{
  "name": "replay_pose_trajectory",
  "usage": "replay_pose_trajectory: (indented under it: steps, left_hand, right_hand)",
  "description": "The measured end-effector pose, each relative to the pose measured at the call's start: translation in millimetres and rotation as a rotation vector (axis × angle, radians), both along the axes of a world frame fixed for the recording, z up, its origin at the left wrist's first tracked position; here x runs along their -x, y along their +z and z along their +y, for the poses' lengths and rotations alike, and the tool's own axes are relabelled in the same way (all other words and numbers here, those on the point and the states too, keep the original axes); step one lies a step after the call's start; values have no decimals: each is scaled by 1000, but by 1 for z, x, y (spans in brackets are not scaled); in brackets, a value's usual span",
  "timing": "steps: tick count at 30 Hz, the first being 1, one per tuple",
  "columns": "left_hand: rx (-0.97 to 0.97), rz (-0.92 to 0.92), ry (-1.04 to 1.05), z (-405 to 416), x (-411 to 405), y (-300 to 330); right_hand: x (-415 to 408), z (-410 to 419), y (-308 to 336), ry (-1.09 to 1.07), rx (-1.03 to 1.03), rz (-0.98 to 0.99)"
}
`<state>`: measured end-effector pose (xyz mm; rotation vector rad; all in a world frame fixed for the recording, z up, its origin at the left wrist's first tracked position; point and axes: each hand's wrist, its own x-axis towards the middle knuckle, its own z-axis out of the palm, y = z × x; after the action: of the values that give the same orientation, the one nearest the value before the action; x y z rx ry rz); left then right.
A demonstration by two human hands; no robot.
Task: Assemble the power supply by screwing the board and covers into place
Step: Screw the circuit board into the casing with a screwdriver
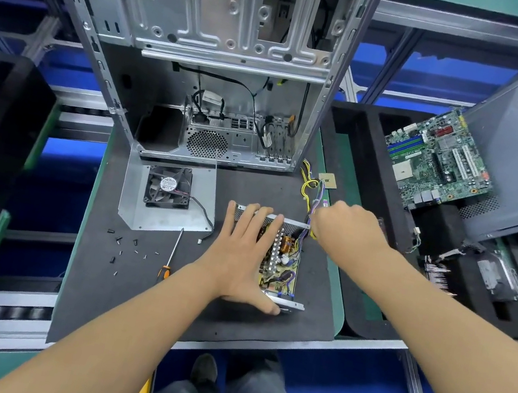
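The left hand (242, 255) lies flat, fingers straight, steadying the power supply (281, 259), while the right hand (346, 224) grips its wire bundle (314, 199). The board looks to be still seating; next comes the screwdriver (171, 255) and screws (124, 247).

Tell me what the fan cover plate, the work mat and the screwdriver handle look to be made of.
Fan cover plate: bare sheet metal, likely steel; dull grey sheen, folded edge.
Work mat: soft dark foam or rubber, by its matte, speckled surface.
Screwdriver handle: probably moulded plastic, glossy orange with black.
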<state>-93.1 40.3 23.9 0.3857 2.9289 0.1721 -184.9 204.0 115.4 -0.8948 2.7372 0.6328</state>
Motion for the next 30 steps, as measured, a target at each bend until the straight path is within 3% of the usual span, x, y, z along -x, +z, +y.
replay_pose_trajectory:
  steps: [4,11,14,18,23,26,30]
  left_hand:
    - [6,-5,4,0,1,0]
    - [8,-8,4,0,1,1]
    - [3,5,1,0,0,0]
    - [-3,6,2,0,0,0]
    - [-7,10,9,0,1,-1]
    - [0,-4,3,0,1,0]
    - [1,-2,3,-1,1,0]
  right_hand:
    - [1,6,8,-135,152,-118]
    - [3,2,10,-23,80,-74]
    - [2,-1,8,-73,42,-58]
    - [0,4,13,-192,161,-199]
    - [1,3,9,-21,85,-71]
    - [2,3,6,-91,47,-42]
    - [10,15,8,-238,150,-201]
